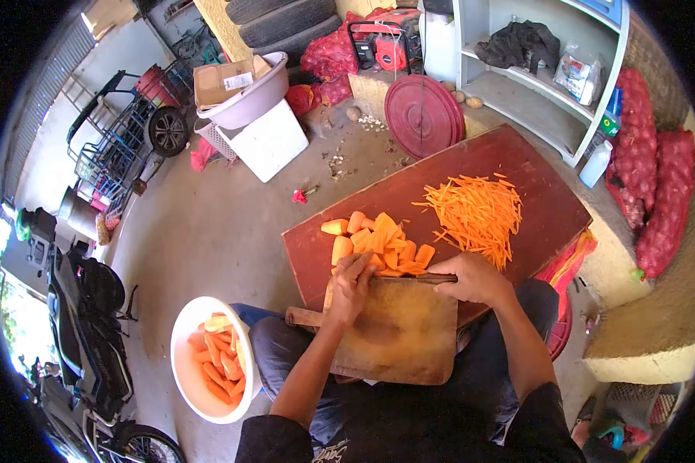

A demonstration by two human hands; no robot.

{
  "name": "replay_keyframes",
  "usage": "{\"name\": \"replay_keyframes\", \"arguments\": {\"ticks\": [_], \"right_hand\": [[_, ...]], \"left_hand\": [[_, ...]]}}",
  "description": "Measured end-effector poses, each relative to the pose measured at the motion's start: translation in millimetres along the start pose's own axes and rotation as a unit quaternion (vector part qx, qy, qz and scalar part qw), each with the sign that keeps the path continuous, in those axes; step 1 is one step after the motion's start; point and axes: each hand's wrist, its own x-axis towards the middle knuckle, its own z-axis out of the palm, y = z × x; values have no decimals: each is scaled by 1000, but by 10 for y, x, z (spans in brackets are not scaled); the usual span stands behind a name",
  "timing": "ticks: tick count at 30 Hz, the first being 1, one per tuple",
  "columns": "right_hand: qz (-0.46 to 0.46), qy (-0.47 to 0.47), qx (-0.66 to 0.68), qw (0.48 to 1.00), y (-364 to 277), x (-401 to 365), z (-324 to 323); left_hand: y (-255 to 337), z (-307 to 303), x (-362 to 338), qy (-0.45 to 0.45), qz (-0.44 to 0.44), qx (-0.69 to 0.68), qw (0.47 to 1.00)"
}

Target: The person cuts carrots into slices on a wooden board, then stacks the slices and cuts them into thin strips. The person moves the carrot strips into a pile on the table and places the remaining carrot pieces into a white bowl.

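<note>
My right hand (479, 279) is closed round the dark handle of a knife (434, 278), whose blade lies near the far edge of a worn wooden cutting board (398, 328). My left hand (350, 289) rests at the board's far left, its fingers bent beside the cut carrot pieces (386, 239); whether they grip a piece is hidden. Those chunks and slices are heaped on the red-brown tabletop (378, 197). Farther right on it lies a pile of thin carrot sticks (479, 216). The cutting board sits over my lap, against the tabletop's near edge.
A white bucket (181, 363) of peeled carrots stands on the floor at the left. Beyond the tabletop are a round red lid (423, 116), a white foam box (270, 143) and a grey shelf (510, 92). Red mesh sacks (668, 201) lean at the right; a motorcycle (85, 324) stands far left.
</note>
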Motion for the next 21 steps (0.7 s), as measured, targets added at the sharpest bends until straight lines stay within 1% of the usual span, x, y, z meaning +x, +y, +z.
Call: {"name": "replay_keyframes", "arguments": {"ticks": [2, 5, 8, 11, 14, 17, 20, 21], "right_hand": [[-8, 22, 5, 1000, 37, -38, 5], [18, -7, 56, 998, 116, -163, -75], [6, 32, 118, 992, 325, -260, -38], [3, 109, 167, 980, 365, -267, -47], [54, 133, 244, 959, 301, -284, -102], [10, 204, 225, 953, 512, -228, -11], [53, 221, 276, 934, 372, -246, -118], [55, 232, 295, 925, 372, -237, -115]], "left_hand": [[30, 46, 39, 38, 38, 15, 998], [98, 45, 48, 38, 54, 46, 997], [86, 64, 79, 45, 109, 100, 988], [79, 72, 119, 50, 114, 119, 985], [1, 120, 232, 89, 145, 127, 977], [-90, 126, 347, 133, 96, 74, 984], [90, 107, 452, 72, 52, 13, 996], [175, 113, 513, 33, 69, 24, 997]]}}
